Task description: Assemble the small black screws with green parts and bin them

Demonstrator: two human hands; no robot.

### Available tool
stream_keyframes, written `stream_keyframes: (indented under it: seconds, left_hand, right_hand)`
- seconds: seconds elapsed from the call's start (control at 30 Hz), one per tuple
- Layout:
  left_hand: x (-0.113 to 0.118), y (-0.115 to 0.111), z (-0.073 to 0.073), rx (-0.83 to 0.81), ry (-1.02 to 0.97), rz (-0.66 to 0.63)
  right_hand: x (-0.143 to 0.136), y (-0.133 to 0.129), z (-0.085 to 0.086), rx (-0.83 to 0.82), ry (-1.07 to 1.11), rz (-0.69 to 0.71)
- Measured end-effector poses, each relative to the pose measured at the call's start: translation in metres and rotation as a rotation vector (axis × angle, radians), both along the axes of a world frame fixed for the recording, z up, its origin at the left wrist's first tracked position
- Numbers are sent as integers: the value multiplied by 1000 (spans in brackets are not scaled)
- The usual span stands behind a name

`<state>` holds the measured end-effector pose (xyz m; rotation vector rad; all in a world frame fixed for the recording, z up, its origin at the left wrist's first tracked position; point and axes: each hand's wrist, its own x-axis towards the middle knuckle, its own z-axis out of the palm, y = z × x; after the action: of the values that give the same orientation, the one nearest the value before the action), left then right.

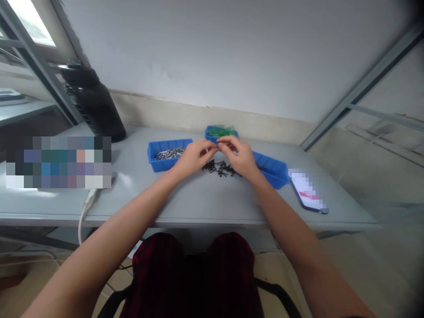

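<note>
My left hand and my right hand meet above the middle of the desk, fingertips pinched close together. Whatever small piece lies between them is too tiny to make out. Just below the hands is a loose pile of small black screw-like pieces. Left of my left hand sits a blue bin of thin silvery metal pins. Behind my fingers stands a small blue bin heaped with green translucent pieces. A third blue bin, partly hidden by my right hand, holds some dark pieces.
A tall black bottle stands at the back left. A phone lies at the right, its screen lit. A white cable hangs over the front edge of the grey desk. A wall rises behind, with metal frame posts on both sides.
</note>
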<state>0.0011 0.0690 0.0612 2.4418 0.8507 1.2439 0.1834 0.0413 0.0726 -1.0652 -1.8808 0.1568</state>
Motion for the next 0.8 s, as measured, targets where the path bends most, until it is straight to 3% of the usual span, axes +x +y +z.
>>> stream_keyframes:
  seconds: [0.13,0.27,0.5,0.6,0.8]
  left_hand:
    - [1,1,-1,-14,-14,-17]
    - [0,0,0,12,-82,62]
    - [-2,-2,1,-1,-3,43]
    - [-3,-1,0,-10,111,3]
    - [1,-3,-7,52,519,-34]
  right_hand:
    - [3,3,0,-18,32,29]
    - [10,7,1,-109,39,69]
    - [12,7,3,-170,-179,72]
    - [34,1,6,-146,-213,-30]
    - [119,-21,-5,-184,-339,-402]
